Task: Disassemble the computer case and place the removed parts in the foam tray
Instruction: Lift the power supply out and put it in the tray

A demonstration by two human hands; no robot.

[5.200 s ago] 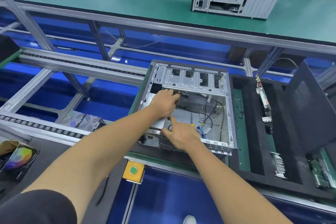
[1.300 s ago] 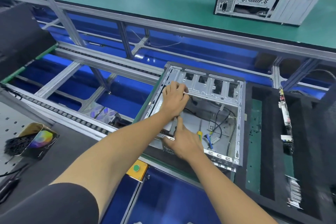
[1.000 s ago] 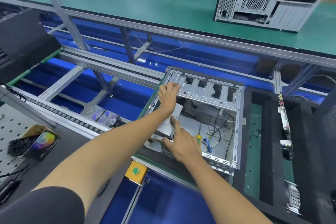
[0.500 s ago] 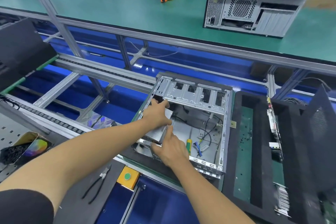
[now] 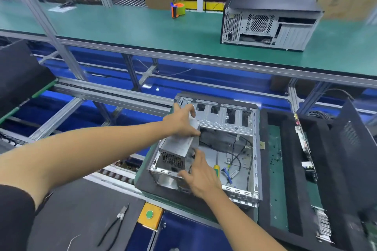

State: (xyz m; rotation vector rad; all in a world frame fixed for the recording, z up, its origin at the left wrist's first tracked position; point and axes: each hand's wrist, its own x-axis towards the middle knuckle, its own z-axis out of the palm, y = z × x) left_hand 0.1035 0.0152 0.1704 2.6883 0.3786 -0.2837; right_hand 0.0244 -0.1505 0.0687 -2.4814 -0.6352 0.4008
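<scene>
Lifting the power supply clear of the computer case corner where it was seated half a second ago; left hand grasping its top, right hand steadying below, fingers relaxed. Foam tray transfer is coming next.

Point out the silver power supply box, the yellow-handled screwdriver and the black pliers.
Silver metal power supply box (image 5: 179, 144): head view, on its flat top face.
Yellow-handled screwdriver (image 5: 216, 170): head view, on the yellow handle inside the case.
Black pliers (image 5: 114, 225): head view, on the handles, lying on the dark mat.
</scene>
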